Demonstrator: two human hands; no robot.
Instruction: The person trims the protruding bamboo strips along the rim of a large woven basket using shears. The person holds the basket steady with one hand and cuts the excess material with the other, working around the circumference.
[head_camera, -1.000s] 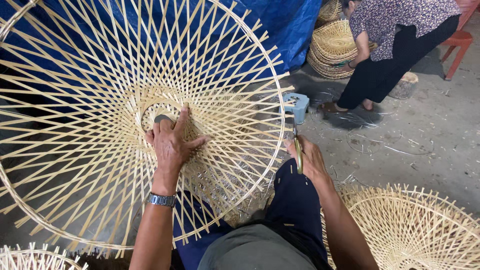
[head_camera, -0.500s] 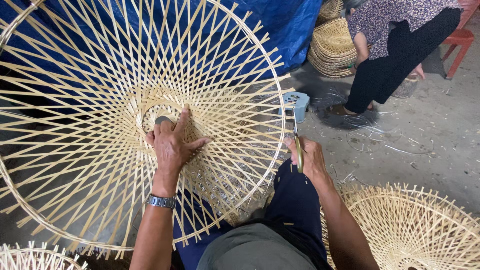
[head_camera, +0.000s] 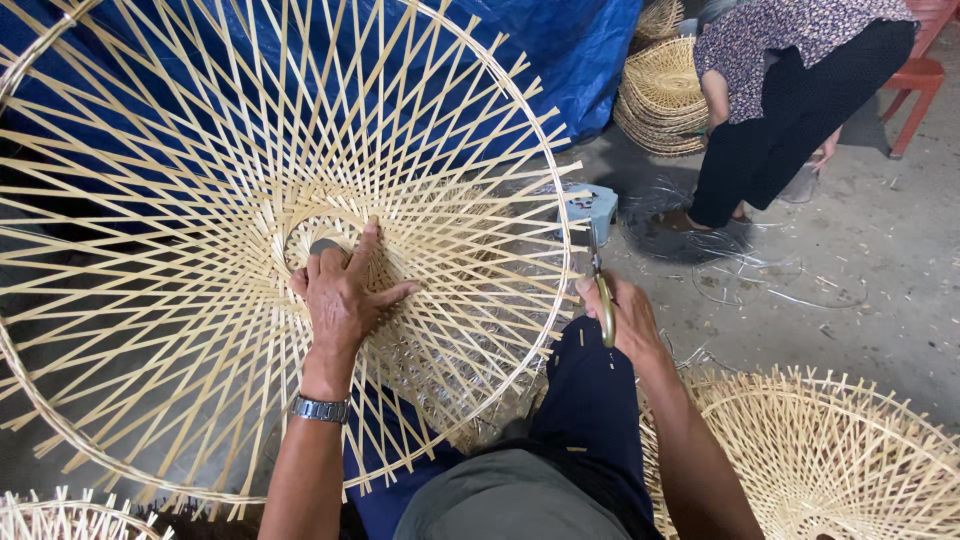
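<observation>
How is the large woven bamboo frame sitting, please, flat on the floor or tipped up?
Tipped up: the bamboo frame leans on its rim, with the left hand pressed against its centre.

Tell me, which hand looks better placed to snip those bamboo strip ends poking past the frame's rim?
Probably the right hand: it grips the scissors, blades pointing up beside the rim of the bamboo frame. The left hand lies flat on the frame's centre, steadying it.

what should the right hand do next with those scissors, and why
Probably bring the scissors up to the frame's rim and trim a strip end. The right hand holds them right beside the hoop of the large bamboo frame, where many strip ends stick out past the rim, while the left hand presses flat near the woven centre, steadying it.
</observation>
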